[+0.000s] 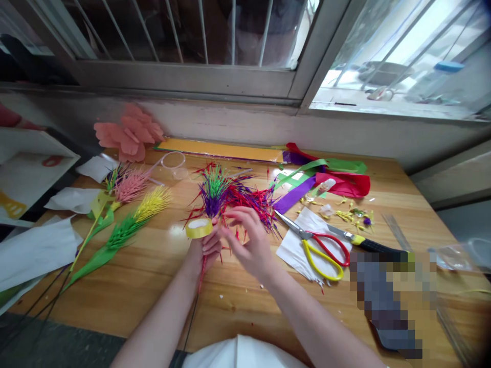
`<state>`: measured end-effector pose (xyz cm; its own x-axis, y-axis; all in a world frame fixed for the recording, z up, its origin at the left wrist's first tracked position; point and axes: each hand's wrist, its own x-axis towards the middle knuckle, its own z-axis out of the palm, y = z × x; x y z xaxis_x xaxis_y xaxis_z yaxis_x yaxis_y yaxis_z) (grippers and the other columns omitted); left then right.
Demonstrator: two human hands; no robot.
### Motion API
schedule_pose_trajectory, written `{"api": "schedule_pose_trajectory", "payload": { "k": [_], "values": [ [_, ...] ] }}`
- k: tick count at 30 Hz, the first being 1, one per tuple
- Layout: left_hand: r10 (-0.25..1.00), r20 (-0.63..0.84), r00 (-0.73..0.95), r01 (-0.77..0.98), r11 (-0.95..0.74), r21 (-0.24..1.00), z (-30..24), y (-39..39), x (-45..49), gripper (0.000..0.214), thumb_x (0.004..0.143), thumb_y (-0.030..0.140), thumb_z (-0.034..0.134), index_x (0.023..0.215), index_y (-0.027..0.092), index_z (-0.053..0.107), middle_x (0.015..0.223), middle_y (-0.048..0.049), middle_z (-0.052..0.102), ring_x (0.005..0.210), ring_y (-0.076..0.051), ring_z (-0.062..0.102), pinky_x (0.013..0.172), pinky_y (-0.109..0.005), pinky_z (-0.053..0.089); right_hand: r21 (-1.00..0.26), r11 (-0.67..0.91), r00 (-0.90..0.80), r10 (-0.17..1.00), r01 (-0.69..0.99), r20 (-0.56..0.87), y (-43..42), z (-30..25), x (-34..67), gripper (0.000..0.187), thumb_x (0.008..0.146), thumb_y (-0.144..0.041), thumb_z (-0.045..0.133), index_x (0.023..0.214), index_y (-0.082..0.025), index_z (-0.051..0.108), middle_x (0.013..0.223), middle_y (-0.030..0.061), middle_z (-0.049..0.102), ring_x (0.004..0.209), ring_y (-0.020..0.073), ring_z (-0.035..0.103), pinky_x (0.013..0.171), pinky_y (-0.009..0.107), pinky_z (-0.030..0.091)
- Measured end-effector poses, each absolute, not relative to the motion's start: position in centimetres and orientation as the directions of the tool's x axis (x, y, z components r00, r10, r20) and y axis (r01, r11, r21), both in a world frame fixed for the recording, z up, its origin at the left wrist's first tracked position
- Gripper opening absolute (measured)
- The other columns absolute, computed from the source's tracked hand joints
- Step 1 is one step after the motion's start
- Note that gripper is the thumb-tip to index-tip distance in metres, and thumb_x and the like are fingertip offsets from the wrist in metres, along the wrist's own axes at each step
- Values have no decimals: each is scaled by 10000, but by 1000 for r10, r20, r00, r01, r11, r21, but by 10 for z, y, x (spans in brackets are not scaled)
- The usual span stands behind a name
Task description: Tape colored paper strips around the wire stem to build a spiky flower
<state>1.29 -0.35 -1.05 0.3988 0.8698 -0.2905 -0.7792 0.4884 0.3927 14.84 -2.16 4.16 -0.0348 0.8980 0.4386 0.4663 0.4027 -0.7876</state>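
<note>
My left hand (202,252) is closed round the red stem of a spiky paper flower (213,191) with a purple and green head. A yellow roll of tape (198,228) sits on that hand's fingers. My right hand (247,239) is beside it, fingers curled in a pinch close to the stem, over a heap of red and purple paper spikes (254,199). What the right fingers pinch is too small to make out.
On the wooden table (153,276) lie finished pink (130,186) and yellow paper flowers (152,204) at left, scissors (314,243) and a utility knife (364,241) at right, coloured paper strips (326,179), white sheets (34,250), and a pink paper flower (128,134) by the wall.
</note>
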Motion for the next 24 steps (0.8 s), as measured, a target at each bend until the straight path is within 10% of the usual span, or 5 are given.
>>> {"api": "schedule_pose_trajectory", "payload": {
  "k": [4,12,24],
  "values": [
    [838,-221,498,-828,536,163,-4,-7,11,154,880,65,365,857,130,503,469,81,376,323,-8,377,279,-67,250,-699,187,82,940,691,332,-4,16,192,127,864,-208,433,933,-178,535,833,58,581,710,156,562,617,281,490],
    [766,-140,627,-742,532,-409,-5,-13,20,135,925,188,334,868,150,451,471,83,430,334,6,433,279,-6,250,-404,357,-269,928,842,260,14,1,221,144,785,-136,526,810,-206,649,856,78,607,870,230,495,779,350,434],
    [770,-196,607,-793,568,-222,1,-12,15,154,926,218,335,875,136,455,521,61,418,373,0,417,275,-13,234,-291,474,-413,877,831,247,17,-4,229,195,856,-179,456,903,-188,645,901,91,626,874,233,504,798,375,442]
  ]
}}
